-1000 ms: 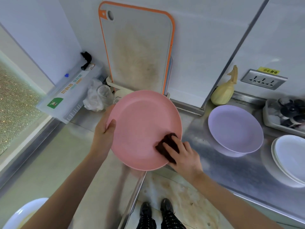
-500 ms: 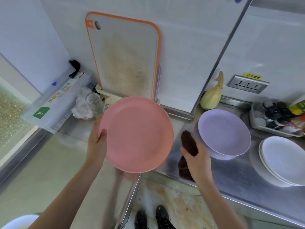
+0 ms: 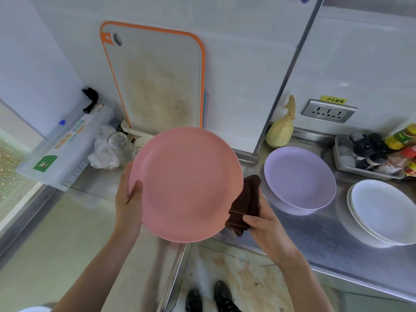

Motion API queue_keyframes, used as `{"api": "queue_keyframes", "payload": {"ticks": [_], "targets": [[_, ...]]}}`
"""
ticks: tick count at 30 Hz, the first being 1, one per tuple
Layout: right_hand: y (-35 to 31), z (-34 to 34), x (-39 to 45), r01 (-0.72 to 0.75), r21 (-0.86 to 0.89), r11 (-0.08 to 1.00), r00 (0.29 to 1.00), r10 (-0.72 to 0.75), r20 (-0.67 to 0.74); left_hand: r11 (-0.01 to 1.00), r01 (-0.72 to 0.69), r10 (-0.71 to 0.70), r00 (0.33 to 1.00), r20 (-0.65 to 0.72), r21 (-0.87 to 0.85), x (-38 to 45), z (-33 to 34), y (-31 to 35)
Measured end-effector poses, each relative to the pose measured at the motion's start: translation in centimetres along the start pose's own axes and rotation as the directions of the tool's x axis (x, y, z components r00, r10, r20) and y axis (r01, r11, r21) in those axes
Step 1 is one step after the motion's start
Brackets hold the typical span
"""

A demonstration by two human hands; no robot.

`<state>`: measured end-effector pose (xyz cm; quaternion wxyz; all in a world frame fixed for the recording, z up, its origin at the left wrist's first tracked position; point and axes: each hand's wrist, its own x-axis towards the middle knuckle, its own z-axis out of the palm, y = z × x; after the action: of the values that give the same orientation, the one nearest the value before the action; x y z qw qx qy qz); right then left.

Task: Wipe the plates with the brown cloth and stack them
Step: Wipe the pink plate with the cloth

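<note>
Overhead, hands (image 3: 128, 203) (image 3: 262, 224) pinching pink plate (image 3: 186, 185) rim and brown cloth (image 3: 246, 203), counter edge below.

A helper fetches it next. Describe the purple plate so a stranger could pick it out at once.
Start at the steel counter right of the wall corner, under the wall socket. The purple plate lies there alone, between the yellow spray bottle and the white plates. It is the only lilac one; the pink plate is hand-held.
</note>
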<state>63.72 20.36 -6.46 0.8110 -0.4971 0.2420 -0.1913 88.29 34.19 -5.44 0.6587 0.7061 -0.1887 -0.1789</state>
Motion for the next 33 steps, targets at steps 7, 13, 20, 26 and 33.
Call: {"api": "queue_keyframes", "payload": {"ticks": [7,13,20,26,33], "targets": [[0.0,0.3,0.8,-0.102,-0.435,0.895,0.911,-0.091,-0.401,0.995,0.069,-0.069,0.998,0.003,-0.066,0.5,0.4,-0.7],[-0.6,2.5,2.4,-0.262,-0.47,0.843,0.721,-0.153,-0.676,0.986,0.076,-0.07,0.997,0.043,-0.146,-0.7,1.8,0.3],[0.6,2.9,2.1,-0.066,-0.044,0.997,0.601,0.004,-0.799,0.989,0.063,-0.055,0.997,0.06,-0.134,-2.0,2.9,-0.1],[-1.5,0.4,2.0,-0.111,-0.327,0.938,0.674,-0.171,-0.719,0.975,-0.175,0.117,0.929,0.352,0.138,-0.1,1.9,2.5],[-5.4,-1.4,2.7,-0.058,-0.561,0.826,0.836,-0.268,-0.48,0.875,-0.415,0.146,0.716,0.683,0.248,3.3,1.7,6.7]]}}
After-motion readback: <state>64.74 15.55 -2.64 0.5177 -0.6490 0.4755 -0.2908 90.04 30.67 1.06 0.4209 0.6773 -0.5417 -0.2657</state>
